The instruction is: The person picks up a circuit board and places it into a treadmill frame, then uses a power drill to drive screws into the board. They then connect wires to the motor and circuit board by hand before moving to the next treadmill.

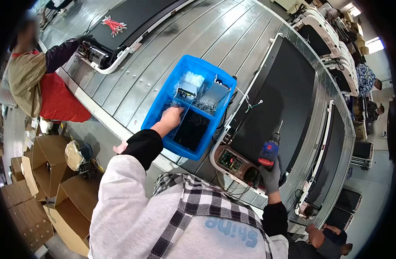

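Observation:
My bare left hand (168, 118) reaches into a blue divided bin (190, 152), its fingers drawn together over a compartment of small metal screws (167, 105). Whatever the fingertips hold is hidden. Beside that compartment lies one full of small black screws (192, 129). The bin's far compartments carry white parts (192, 79) and a metal plate (216, 93). In a grey glove, my right hand (270, 176) is closed around a blue and red cordless drill (269, 151), bit pointing away from me. Under the drill is a treadmill (280, 95) with an exposed circuit board (230, 160).
A co-worker (29, 82) in a red apron works at another treadmill (98, 56) on the left. Red wires (114, 26) lie on its belt. Cardboard boxes (55, 172) stand at lower left. Another treadmill (325, 159) lies to the right, with more people beyond the line.

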A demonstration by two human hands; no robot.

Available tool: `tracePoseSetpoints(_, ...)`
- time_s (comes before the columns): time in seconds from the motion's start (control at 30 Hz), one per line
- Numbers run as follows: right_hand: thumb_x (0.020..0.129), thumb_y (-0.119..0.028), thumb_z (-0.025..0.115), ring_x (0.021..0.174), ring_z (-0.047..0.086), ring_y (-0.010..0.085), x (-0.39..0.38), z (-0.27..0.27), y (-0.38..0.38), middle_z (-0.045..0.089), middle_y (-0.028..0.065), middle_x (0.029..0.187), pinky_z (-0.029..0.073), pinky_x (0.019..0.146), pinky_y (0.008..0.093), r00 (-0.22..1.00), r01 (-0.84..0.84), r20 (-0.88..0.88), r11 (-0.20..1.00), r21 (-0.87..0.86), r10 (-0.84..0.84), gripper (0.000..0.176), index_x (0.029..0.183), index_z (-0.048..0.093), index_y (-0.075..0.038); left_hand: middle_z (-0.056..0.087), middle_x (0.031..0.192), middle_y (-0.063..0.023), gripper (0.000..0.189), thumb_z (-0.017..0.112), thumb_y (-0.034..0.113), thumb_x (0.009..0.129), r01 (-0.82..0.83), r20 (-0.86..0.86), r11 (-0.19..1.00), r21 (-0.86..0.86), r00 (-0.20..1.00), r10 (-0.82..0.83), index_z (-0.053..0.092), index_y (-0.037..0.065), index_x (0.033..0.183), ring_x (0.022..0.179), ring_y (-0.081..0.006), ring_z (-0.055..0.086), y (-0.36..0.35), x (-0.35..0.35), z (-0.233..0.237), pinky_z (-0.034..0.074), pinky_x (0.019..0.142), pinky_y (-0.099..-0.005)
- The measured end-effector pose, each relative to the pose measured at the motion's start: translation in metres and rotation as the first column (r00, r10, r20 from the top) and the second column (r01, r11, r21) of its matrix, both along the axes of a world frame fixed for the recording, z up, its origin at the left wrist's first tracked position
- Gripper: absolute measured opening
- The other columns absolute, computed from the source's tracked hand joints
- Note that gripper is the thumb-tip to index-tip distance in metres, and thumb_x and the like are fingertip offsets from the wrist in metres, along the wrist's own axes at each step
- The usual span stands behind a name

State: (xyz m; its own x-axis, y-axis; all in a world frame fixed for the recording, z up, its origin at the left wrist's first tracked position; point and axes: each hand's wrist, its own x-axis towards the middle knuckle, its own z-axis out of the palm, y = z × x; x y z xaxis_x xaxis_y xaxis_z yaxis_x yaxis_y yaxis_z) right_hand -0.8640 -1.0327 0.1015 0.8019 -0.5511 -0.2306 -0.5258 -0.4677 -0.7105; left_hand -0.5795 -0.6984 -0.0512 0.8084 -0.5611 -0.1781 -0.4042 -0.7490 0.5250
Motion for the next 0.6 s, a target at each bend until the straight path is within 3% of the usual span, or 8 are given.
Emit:
tracePoseSetpoints(0.03,0.067,-0.018,0.072,0.096,0.061,0.0295,0.006,-0.015,-0.014,0.062,0.0167,0.105,0.047,0.081,0.0366,0.994,0.04,-0.096,0.987,-0.158,-0.055,0.063,0.124,0.047,-0.005,0.059,0.106,-0.0141,0.021,0.053,0.008,0.077,0.07,-0.041,0.977,0.203,0.997,-0.063,0.062,0.009,0.096,0.09,-0.0359,0.06,-0.005,0.003,-0.007,0.05,0.076,-0.0452)
tracePoseSetpoints(0.1,0.068,-0.024,0.073,0.1,0.059,0.0332,0.025,-0.033,-0.04,0.061,0.0197,0.107,0.047,0.082,0.0395,0.964,-0.002,-0.258,0.969,-0.245,-0.064,0.065,0.125,0.046,-0.006,0.058,0.109,-0.0146,0.022,0.048,0.009,0.08,0.01,-0.017,0.983,0.184,1.0,-0.007,0.062,0.009,0.097,0.091,-0.0355,0.06,-0.008,0.003,-0.019,0.05,0.077,-0.0449)
tracePoseSetpoints(0.13,0.067,-0.026,0.073,0.099,0.057,0.0373,0.021,-0.059,-0.052,0.06,0.0213,0.106,0.047,0.082,0.0418,0.985,-0.041,-0.168,0.899,-0.435,-0.037,0.064,0.123,0.047,-0.006,0.057,0.112,-0.0147,0.025,0.044,0.009,0.082,-0.004,-0.025,0.985,0.171,1.0,0.009,0.063,0.01,0.099,0.094,-0.0358,0.059,-0.007,0.003,-0.023,0.05,0.079,-0.0441)
tracePoseSetpoints(0.3,0.063,-0.02,0.071,0.078,0.06,0.0341,0.048,-0.112,-0.095,0.06,0.0144,0.084,0.048,0.069,0.0432,0.973,-0.197,-0.211,0.799,-0.568,0.09,0.058,0.115,0.049,-0.008,0.055,0.119,-0.0139,0.025,0.053,0.006,0.077,-0.055,-0.06,0.993,0.105,0.996,0.062,0.065,0.009,0.098,0.101,-0.0364,0.056,-0.003,0.005,-0.037,0.047,0.084,-0.0436)
tracePoseSetpoints(0.4,0.061,-0.022,0.073,0.086,0.059,0.032,0.056,-0.113,-0.096,0.06,0.0138,0.09,0.047,0.075,0.0413,0.943,-0.215,-0.331,0.832,-0.512,0.04,0.066,0.119,0.046,-0.008,0.058,0.108,-0.0212,0.02,0.054,-0.001,0.073,-0.036,0.043,0.998,-0.059,0.998,0.038,0.062,0.001,0.092,0.096,-0.0391,0.056,0.014,0.004,-0.071,0.047,0.082,-0.0437)
tracePoseSetpoints(0.47,0.063,-0.022,0.073,0.097,0.055,0.033,0.05,-0.108,-0.096,0.056,0.0153,0.103,0.046,0.082,0.0404,0.94,-0.199,-0.34,0.85,-0.489,0.025,0.069,0.124,0.044,-0.009,0.062,0.088,-0.0213,0.014,0.056,-0.003,0.073,-0.1,-0.048,0.981,-0.166,0.995,0.093,0.059,-0.001,0.087,0.085,-0.0388,0.06,0.003,0.009,-0.039,0.049,0.072,-0.0392)
tracePoseSetpoints(0.53,0.067,-0.019,0.069,0.106,0.05,0.0341,0.029,-0.097,-0.093,0.051,0.0158,0.116,0.043,0.09,0.0396,0.978,-0.106,-0.21,0.857,-0.505,-0.002,0.062,0.124,0.045,-0.01,0.063,0.079,-0.0185,0.01,0.059,-0.001,0.075,-0.253,-0.164,0.95,-0.182,0.961,0.224,0.059,-0.001,0.085,0.073,-0.0326,0.062,0.002,0.01,-0.025,0.048,0.066,-0.0351)
tracePoseSetpoints(0.6,0.071,-0.015,0.065,0.107,0.05,0.0335,-0.008,-0.079,-0.086,0.052,0.0153,0.115,0.042,0.091,0.0398,0.994,0.071,-0.034,0.87,-0.488,-0.1,0.05,0.118,0.05,-0.007,0.061,0.069,-0.0048,0.007,0.062,0.006,0.082,-0.423,-0.344,0.848,-0.319,0.885,0.313,0.06,0.0,0.082,0.054,-0.009,0.051,0.015,0.007,-0.033,0.041,0.047,-0.0242)
